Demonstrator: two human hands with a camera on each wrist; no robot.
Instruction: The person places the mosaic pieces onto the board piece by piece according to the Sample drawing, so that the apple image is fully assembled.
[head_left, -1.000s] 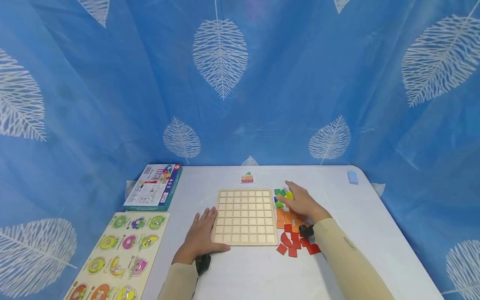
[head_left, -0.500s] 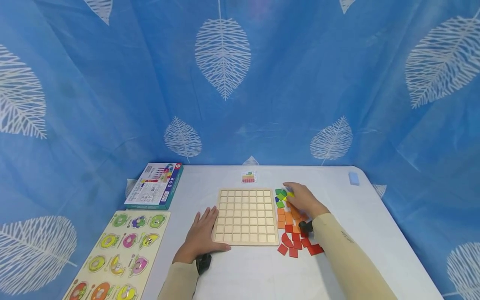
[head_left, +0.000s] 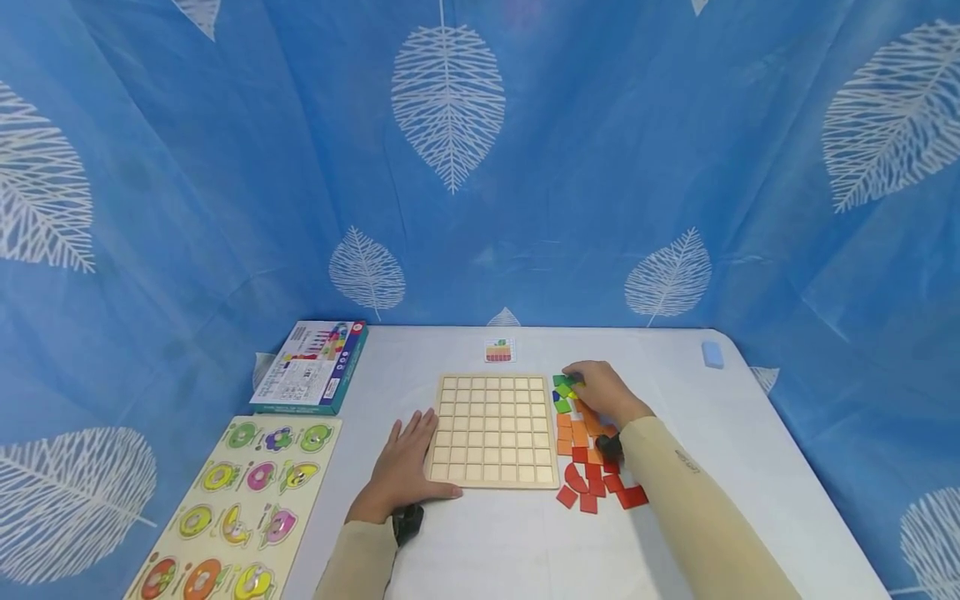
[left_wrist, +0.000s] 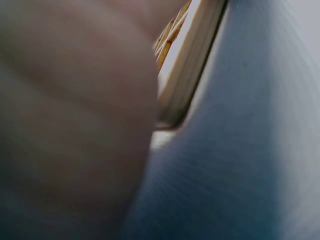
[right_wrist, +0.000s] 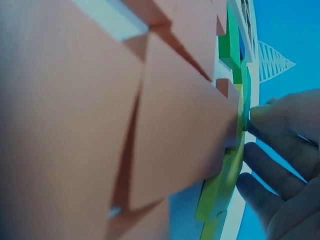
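My left hand [head_left: 402, 467] lies flat with fingers spread along the left edge of the wooden grid board [head_left: 495, 429], its thumb along the near edge. In the left wrist view a blurred palm hides most of the board [left_wrist: 187, 65], leaving one corner. My right hand [head_left: 603, 392] is at the far end of the loose tiles right of the board. Its thumb and fingertips pinch a green tile [right_wrist: 246, 97] in the right wrist view. Around it lie other green tiles [head_left: 562, 407], yellow tiles [right_wrist: 220, 185], orange tiles [head_left: 580, 432] and red tiles [head_left: 594, 482].
A small picture card [head_left: 499, 350] lies beyond the board. On the left are a fruit puzzle board [head_left: 296, 500] and a flat game box [head_left: 307, 367]. A light blue block [head_left: 712, 354] sits at the back right, near the leaf-patterned blue curtain [head_left: 525, 167].
My right hand has come down onto the green and yellow tiles, and its spread fingers have closed into a pinch on a green tile. My left hand stays in place on the board.
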